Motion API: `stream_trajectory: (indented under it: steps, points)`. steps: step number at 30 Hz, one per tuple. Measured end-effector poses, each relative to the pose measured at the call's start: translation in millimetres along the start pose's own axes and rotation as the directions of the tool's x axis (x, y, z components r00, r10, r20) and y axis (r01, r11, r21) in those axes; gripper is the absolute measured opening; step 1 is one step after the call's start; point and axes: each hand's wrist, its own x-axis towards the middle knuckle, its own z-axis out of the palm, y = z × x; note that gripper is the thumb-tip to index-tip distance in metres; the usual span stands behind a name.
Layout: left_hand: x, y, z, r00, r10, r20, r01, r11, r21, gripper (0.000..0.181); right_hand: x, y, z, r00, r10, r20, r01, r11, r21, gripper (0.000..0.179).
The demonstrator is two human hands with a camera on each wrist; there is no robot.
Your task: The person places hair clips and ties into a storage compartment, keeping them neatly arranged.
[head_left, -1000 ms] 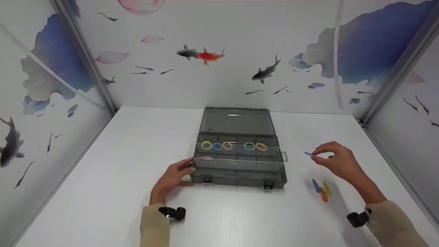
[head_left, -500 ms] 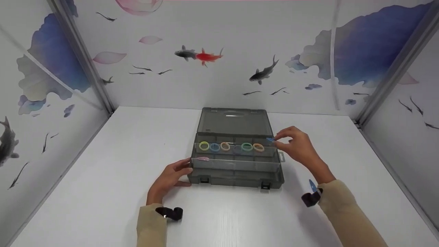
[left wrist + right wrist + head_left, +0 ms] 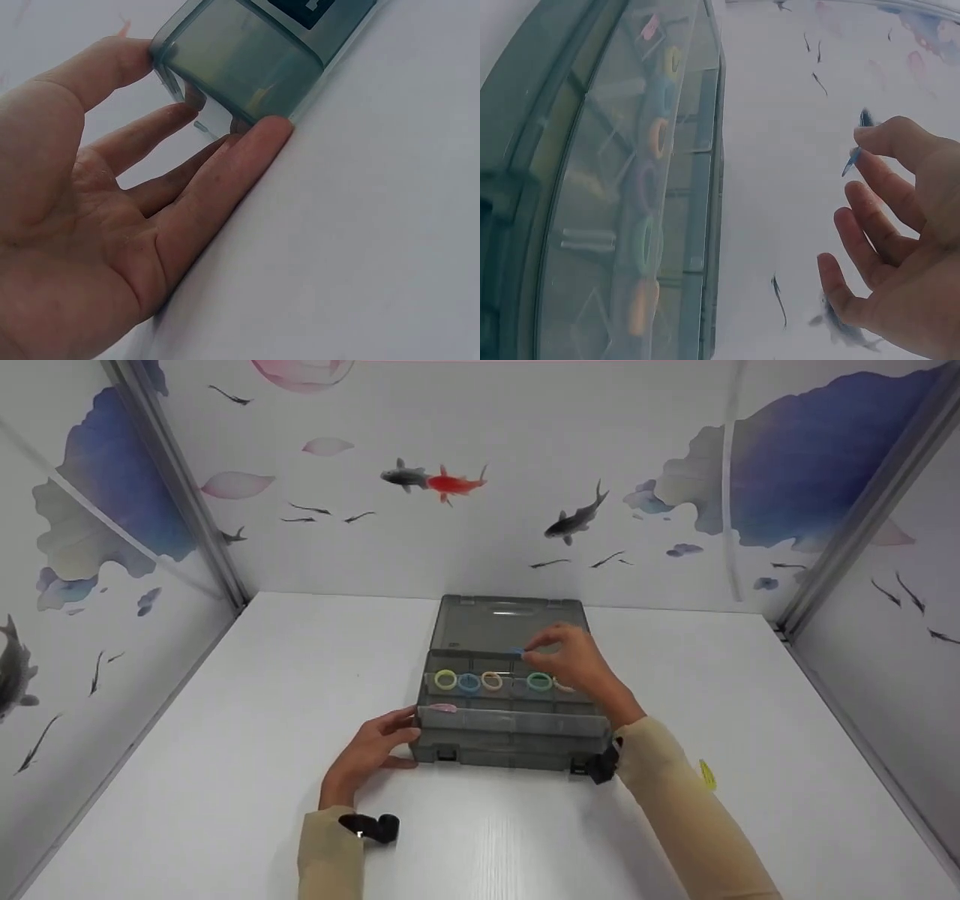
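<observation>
My right hand (image 3: 574,660) pinches a small blue hair clip (image 3: 851,161) between thumb and forefinger, above the back row of a grey see-through compartment box (image 3: 510,757). The other fingers of that hand are loosely bent. My left hand (image 3: 371,746) touches the box's front left corner, fingers spread and fairly straight, as the left wrist view (image 3: 112,210) confirms. Several coloured rings, among them a yellow ring (image 3: 445,670) and a green ring (image 3: 539,691), stand along the rear divider. A pink hair clip (image 3: 442,708) lies in the left of the middle row.
The box's lid (image 3: 472,624) is folded back toward the wall. On the white table (image 3: 225,735), a yellow hair clip (image 3: 707,775) lies right of the box; the right sleeve (image 3: 682,795) hides the area beside it. Printed walls (image 3: 480,540) enclose the table.
My right hand has carried the blue hair clip leftward from the table's right side to over the box. The left hand has stayed at the box's corner.
</observation>
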Motion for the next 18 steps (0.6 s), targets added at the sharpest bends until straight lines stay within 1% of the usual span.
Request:
stream_trajectory:
  steps: [5, 8, 15, 18]
  points:
    - [0.6, 2.3, -1.8, 1.0, 0.004, 0.001, -0.004, 1.0, -0.008, 0.061, 17.6, -15, 20, 1.0, 0.014, 0.016, -0.015, 0.999, 0.031, 0.022]
    - [1.0, 2.3, -2.1, 1.0, 0.004, -0.001, -0.004, 1.0, -0.013, 0.061, 24.4, -19, 32, 0.999, 0.026, 0.026, -0.027, 0.999, 0.03, 0.021]
    - [0.5, -1.0, -1.6, 1.0, -0.01, -0.011, 0.01, 1.0, -0.013, 0.061, 28.6, -14, 61, 0.993, 0.044, 0.107, -0.049, 0.998, 0.047, 0.02]
    - [0.6, -1.6, -0.6, 1.0, -0.005, -0.009, 0.005, 1.0, -0.015, 0.061, 27.9, -9, 72, 0.991, 0.051, 0.12, -0.057, 0.997, 0.048, 0.018]
